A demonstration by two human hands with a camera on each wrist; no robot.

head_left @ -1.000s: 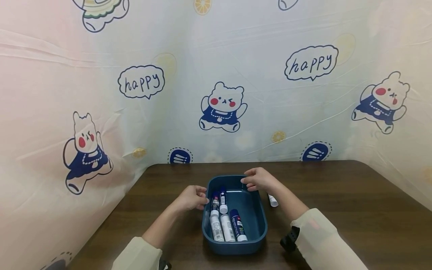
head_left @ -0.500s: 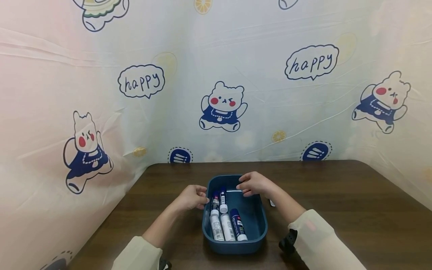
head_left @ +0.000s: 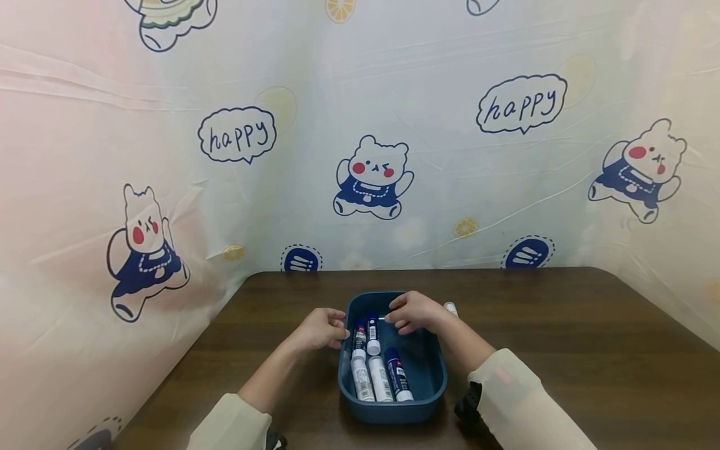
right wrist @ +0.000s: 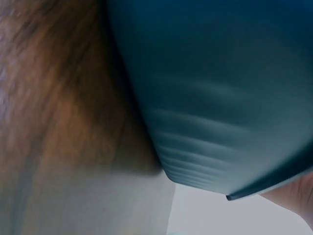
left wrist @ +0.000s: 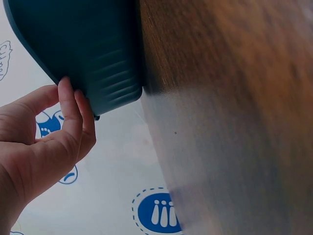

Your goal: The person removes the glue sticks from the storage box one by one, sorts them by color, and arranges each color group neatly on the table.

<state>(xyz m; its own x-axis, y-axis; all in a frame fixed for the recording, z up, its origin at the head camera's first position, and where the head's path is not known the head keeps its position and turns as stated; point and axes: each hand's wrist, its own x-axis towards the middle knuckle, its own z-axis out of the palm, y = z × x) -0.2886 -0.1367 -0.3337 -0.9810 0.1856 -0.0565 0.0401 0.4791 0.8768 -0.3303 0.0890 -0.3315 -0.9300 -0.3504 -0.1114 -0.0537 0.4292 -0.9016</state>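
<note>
Reaching over the bin (head_left: 394,414), the right hand (head_left: 415,311) hangs above its far half with fingers bent; whether they hold anything cannot be told. At the bin's left rim, the left hand (head_left: 319,329) has its fingers curled, seemingly pinching the edge. Five tubes (head_left: 380,379) lie inside the bin, mostly toward its left; a white piece (head_left: 450,308) shows right of it on the tabletop (head_left: 534,312). Work inside the bin seems in hand; the next move calls for a steady rim.
</note>
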